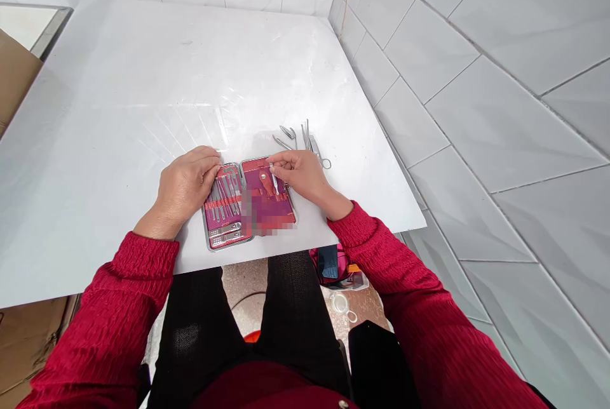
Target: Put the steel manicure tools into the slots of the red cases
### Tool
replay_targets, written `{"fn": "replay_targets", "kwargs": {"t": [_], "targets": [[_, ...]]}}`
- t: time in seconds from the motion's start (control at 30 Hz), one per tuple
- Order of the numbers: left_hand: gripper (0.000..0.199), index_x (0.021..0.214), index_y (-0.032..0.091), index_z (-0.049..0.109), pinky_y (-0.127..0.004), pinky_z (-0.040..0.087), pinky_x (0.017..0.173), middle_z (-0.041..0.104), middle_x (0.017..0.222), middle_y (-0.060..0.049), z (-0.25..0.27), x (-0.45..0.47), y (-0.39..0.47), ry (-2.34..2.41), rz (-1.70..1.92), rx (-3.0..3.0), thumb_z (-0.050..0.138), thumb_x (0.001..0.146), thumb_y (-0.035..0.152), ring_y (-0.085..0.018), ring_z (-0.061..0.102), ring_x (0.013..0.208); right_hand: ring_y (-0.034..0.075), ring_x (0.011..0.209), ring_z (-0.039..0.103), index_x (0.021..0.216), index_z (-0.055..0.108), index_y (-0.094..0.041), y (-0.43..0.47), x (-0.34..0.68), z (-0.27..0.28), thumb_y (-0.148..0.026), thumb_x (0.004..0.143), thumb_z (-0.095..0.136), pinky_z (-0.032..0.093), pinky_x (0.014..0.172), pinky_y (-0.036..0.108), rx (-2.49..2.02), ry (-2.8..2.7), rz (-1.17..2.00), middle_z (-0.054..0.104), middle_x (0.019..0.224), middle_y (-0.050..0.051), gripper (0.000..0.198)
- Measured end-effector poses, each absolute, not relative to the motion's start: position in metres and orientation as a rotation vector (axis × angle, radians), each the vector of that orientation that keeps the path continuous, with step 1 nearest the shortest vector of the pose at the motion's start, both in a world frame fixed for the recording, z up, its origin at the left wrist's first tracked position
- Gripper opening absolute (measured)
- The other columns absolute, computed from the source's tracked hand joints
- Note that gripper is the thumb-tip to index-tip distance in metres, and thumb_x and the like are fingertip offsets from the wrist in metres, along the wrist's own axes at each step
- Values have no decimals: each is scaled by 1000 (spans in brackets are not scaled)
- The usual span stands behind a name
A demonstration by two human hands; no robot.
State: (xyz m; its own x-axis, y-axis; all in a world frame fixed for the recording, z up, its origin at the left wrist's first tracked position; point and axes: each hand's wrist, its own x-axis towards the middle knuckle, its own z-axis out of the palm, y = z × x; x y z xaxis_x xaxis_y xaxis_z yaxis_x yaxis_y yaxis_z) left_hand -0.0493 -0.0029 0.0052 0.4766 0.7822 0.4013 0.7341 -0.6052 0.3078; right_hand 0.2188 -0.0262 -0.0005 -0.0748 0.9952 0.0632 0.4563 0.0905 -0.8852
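An open manicure case (206,231) with a metal rim and red-purple lining lies near the table's front edge. Its left half holds several slim steel tools (220,199) under a red band, with nail clippers (225,232) below them. My left hand (185,183) grips the upper left rim, fingers bent around it. Over the right half, my right hand (305,173) pinches a slim silver tool (274,181) beside a red leather flap with a snap. The tool's exact kind is unclear. Just beyond this hand lie loose nippers (284,136) and scissors (325,162).
The white table (143,60) meets a tiled wall (443,104) on the right and another at the back. Cardboard boxes (14,79) stand at the left. Below the right front edge are a pink bag (340,263) and a dark phone-like object (328,261). Part of the case is pixelated.
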Motion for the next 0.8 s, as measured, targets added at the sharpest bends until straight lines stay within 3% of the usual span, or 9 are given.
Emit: {"fn": "replay_targets", "kwargs": {"t": [0.33,0.67,0.8], "targets": [[31,100,23,75,-38,59,86,75,116,-6,2,-50,-2,1352,806,2610,45,101,29,-25,71,108,11,60,56,95,78,-16,-20,219,-4,-23,79,70,48,62,30,-1401,-1495,1080,69,71,0,19],[32,99,24,76,-39,59,84,76,118,-5,3,-49,-2,1368,777,2594,45,102,30,-25,71,107,14,68,60,89,79,-20,-25,216,7,-18,76,67,47,68,31,-1518,-1611,935,71,72,-1,18],[32,100,23,76,-40,59,85,75,118,-6,3,-49,-3,1375,777,2582,45,102,31,-25,71,107,12,61,57,91,78,-18,-23,219,4,-20,77,67,47,62,30,-1466,-1563,1047,70,70,0,18]]}}
